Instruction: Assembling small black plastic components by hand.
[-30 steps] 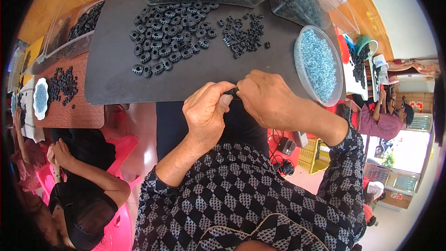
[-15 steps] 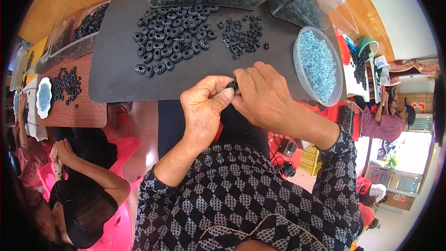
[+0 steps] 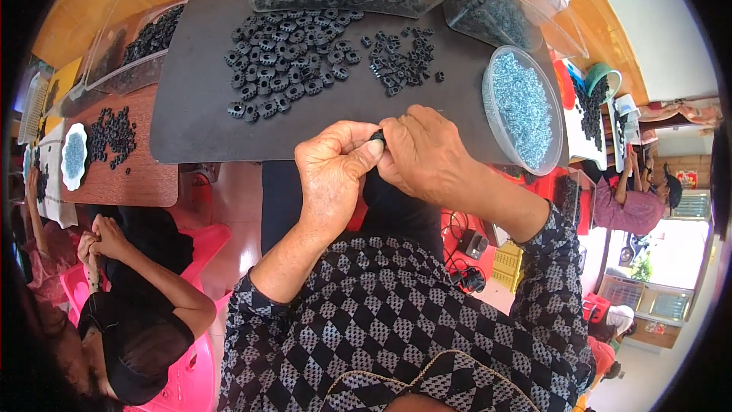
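Note:
Just off the near edge of the dark table point(image 3: 198, 130), my two hands meet over my lap. My left hand point(image 3: 332, 168) pinches a small black plastic part point(image 3: 377, 137) between thumb and fingers. My right hand point(image 3: 427, 149) is closed against the same part from the other side, its fingertips mostly hidden behind the hand. Beyond them lies a pile of oval black plastic pieces with holes point(image 3: 282, 65), and to its right a smaller heap of little black pieces point(image 3: 400, 61). A round clear tub point(image 3: 488, 103) holds many small pale-blue metallic bits.
Clear bins point(image 3: 328, 0) of black parts stand along the far edge. At left is a brown table point(image 3: 145, 175) with black pieces and a white dish point(image 3: 74, 179). A person in black point(image 3: 145, 320) sits there on a pink chair point(image 3: 194, 358). Red stools point(image 3: 476, 255) with cables stand to my right.
The joined hands have shifted slightly, and the right hand's fingers have closed in a little around the black part. The view has tilted slightly; the piles look unchanged.

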`<state>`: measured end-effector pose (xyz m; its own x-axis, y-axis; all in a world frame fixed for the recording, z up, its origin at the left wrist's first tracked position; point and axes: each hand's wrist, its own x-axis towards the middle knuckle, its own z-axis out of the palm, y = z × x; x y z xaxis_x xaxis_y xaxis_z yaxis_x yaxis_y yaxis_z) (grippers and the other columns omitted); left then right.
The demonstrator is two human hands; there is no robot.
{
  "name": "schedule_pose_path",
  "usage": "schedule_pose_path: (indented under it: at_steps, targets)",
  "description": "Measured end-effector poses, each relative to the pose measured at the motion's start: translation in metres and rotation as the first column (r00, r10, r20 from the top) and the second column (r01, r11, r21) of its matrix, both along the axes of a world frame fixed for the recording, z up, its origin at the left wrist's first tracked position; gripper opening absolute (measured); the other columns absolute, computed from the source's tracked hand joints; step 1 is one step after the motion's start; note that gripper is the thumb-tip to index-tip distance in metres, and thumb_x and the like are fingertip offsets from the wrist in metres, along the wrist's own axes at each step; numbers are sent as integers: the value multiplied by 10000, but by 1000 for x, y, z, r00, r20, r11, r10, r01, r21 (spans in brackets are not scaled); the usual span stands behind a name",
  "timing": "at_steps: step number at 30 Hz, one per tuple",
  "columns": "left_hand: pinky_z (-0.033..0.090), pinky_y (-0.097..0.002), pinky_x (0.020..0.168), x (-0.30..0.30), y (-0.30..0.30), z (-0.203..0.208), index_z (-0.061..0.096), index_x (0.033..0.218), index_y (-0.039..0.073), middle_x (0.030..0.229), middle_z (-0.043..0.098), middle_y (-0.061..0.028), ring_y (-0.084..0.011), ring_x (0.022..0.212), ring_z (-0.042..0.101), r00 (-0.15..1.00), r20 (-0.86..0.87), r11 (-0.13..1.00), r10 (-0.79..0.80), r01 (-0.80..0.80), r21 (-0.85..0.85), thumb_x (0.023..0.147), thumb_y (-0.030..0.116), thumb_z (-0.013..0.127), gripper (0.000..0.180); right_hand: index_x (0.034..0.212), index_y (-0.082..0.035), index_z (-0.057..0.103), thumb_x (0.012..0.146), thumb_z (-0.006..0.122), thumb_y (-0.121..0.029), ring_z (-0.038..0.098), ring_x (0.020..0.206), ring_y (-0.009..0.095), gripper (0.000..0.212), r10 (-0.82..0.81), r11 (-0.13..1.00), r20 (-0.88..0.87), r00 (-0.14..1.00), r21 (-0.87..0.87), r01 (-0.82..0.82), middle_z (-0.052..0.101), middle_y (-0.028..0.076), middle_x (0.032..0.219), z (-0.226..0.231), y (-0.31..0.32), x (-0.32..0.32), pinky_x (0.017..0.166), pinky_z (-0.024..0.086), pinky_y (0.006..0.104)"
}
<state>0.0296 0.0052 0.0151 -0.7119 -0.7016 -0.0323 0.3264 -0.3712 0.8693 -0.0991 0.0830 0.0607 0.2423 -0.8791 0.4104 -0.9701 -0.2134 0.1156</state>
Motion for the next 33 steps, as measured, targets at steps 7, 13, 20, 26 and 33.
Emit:
schedule_pose_path:
  at_steps: [7, 13, 20, 26, 33]
  targets:
    - [465, -216, 638, 5, -7, 4, 660, 985, -51, 807, 648, -24, -80, 677, 562, 997, 56, 999, -46, 45, 18, 884, 87, 626, 173, 677, -44, 477, 670, 659, -159, 517, 595, 264, 215, -92, 995, 208, 974, 55, 82, 494, 93, 605, 0, -3, -2, 547, 431, 373]
    - [458, -205, 611, 3, -6, 5, 651, 982, -54, 781, 633, -15, -61, 661, 549, 990, 139, 993, 11, 6, -122, 899, 73, 601, 160, 674, -47, 501, 669, 646, -173, 538, 577, 264, 192, -109, 993, 174, 979, 60, 100, 509, 88, 592, 1, -5, -1, 522, 453, 371]
    - [458, -195, 614, 1, -10, 3, 648, 962, -58, 766, 631, -18, -52, 668, 552, 999, 36, 993, -9, 13, -114, 907, 34, 566, 134, 782, -15, 527, 642, 692, -158, 539, 595, 263, 259, -84, 996, 176, 981, 32, 79, 518, 89, 636, -1, -3, -1, 512, 444, 364]
    - [459, -197, 595, 2, -3, 9, 658, 942, -39, 742, 639, -21, -59, 656, 564, 983, 180, 982, -45, 77, -172, 888, 45, 595, 118, 1010, 55, 543, 611, 734, -121, 536, 671, 293, 475, -89, 996, 233, 968, 18, 87, 530, 121, 734, 0, 12, -2, 555, 453, 386]
    - [498, -216, 622, 0, -5, -1, 644, 947, -50, 821, 658, -71, -107, 661, 600, 984, 176, 968, -19, 62, -242, 864, 40, 648, 122, 1052, 11, 558, 723, 698, -110, 563, 667, 293, 377, -339, 937, 191, 921, -20, 349, 565, 128, 764, 29, 33, -44, 572, 460, 376]
